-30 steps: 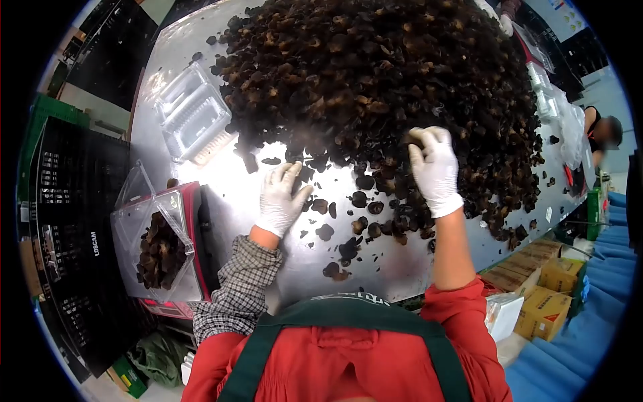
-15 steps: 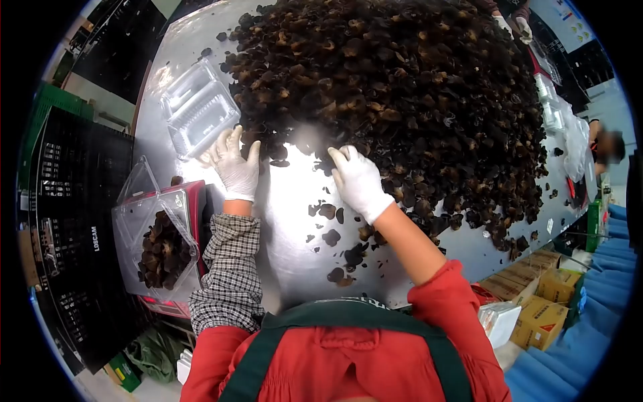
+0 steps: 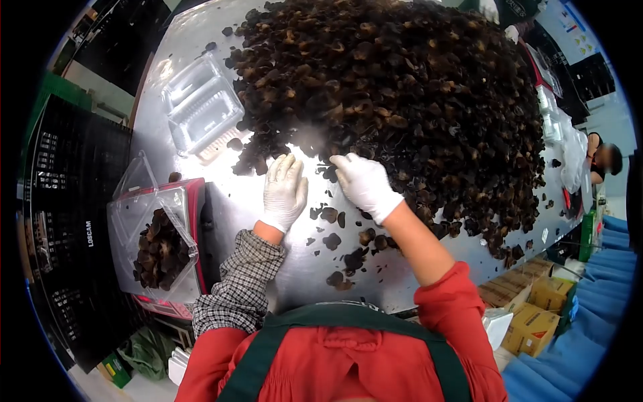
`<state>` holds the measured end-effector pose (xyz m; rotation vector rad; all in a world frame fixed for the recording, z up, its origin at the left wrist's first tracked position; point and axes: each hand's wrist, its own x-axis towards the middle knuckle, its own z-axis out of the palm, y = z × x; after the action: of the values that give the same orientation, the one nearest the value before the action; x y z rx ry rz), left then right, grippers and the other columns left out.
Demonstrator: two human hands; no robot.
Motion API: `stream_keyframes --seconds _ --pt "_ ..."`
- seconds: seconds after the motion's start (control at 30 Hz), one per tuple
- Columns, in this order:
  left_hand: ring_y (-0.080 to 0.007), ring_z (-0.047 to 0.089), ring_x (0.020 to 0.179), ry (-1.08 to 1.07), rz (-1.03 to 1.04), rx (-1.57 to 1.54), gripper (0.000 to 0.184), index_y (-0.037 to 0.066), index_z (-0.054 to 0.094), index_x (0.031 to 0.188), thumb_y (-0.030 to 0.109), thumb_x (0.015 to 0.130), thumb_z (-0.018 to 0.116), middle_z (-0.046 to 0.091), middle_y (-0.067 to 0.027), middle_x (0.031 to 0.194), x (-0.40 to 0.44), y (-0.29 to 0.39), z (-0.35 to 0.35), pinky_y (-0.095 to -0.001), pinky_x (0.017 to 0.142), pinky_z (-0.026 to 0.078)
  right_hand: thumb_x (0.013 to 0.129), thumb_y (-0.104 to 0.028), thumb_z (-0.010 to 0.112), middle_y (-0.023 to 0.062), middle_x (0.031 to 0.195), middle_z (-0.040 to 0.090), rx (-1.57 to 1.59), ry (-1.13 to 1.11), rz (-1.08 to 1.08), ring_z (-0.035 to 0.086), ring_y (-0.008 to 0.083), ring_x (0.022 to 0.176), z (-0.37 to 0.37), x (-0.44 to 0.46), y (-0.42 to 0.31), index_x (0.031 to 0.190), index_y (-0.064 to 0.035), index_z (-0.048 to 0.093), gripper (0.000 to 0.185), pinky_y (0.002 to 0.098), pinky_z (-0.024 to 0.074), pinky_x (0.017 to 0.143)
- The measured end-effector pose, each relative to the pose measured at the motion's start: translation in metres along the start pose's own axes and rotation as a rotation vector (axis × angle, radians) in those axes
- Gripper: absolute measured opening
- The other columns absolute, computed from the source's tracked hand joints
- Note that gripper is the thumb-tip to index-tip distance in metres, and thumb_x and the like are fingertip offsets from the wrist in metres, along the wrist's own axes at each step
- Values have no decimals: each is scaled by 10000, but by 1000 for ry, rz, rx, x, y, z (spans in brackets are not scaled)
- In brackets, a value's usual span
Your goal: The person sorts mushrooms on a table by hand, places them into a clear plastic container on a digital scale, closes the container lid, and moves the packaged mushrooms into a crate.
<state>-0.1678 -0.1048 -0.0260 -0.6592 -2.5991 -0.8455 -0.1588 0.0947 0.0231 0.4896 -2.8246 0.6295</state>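
Note:
A large heap of dark brown fungus pieces [image 3: 395, 87] covers the back of the metal table [image 3: 295, 268]. At the heap's near left edge is my left hand [image 3: 284, 191], gloved in white, its fingers extended close beside one another and nothing visible in it. My right hand [image 3: 365, 186], also gloved, touches the near edge of the heap with curled fingers; whatever lies under the fingertips is hidden. Loose pieces [image 3: 331, 241] lie scattered below the hands. Stacked clear plastic trays [image 3: 204, 110] sit to the left of the heap.
On the left, a red scale [image 3: 197, 248] carries an open clear box with fungus [image 3: 161, 251]. Black crates [image 3: 80, 228] stand beyond it. Plastic packs [image 3: 550, 117] lie along the right edge, cartons [image 3: 529, 328] below. Co-workers' gloved hands [image 3: 512, 33] and a person [image 3: 603, 159] show at the right.
My left hand has moved right, away from the clear trays, to the heap's edge. Over the last second my right hand has moved left. Some fungus now lies nearer the trays.

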Motion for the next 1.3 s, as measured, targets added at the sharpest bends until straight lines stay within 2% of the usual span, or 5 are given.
stream_keyframes --seconds 0.23,0.73,0.8,0.93,1.3 --pt "-368 472 1175 -81 36 -49 412 -7 579 1148 111 763 667 556 -197 1189 -7 4 2 -465 1043 346 872 -56 601 99 780 633 522 296 529 595 216 652 -60 16 27 898 -37 609 34 311 510 611" --pt "-348 506 1121 -87 115 -58 330 8 616 1092 58 766 608 574 -175 1172 13 13 10 -452 1010 380 792 -69 664 117 901 594 269 341 41 592 214 636 7 -6 19 1065 -45 596 283 326 519 615" --pt "-353 469 1176 -130 101 -68 351 30 613 1122 89 776 608 556 -185 1211 13 14 13 -456 1042 353 821 -53 670 115 960 606 614 349 607 570 161 645 -53 8 14 1094 -26 583 287 289 513 629" --pt "-371 440 1199 -116 51 -71 391 45 583 1182 99 795 598 531 -190 1244 23 12 19 -461 1047 343 849 -18 623 116 932 605 263 392 27 605 193 722 -55 -4 14 1018 -4 613 170 282 517 647" --pt "-386 370 1273 -240 114 94 444 6 525 1263 189 860 558 488 -203 1310 22 17 22 -457 1094 281 778 -92 522 198 1304 499 -200 -20 -28 449 313 1233 36 -21 2 1276 34 480 516 453 310 1073"
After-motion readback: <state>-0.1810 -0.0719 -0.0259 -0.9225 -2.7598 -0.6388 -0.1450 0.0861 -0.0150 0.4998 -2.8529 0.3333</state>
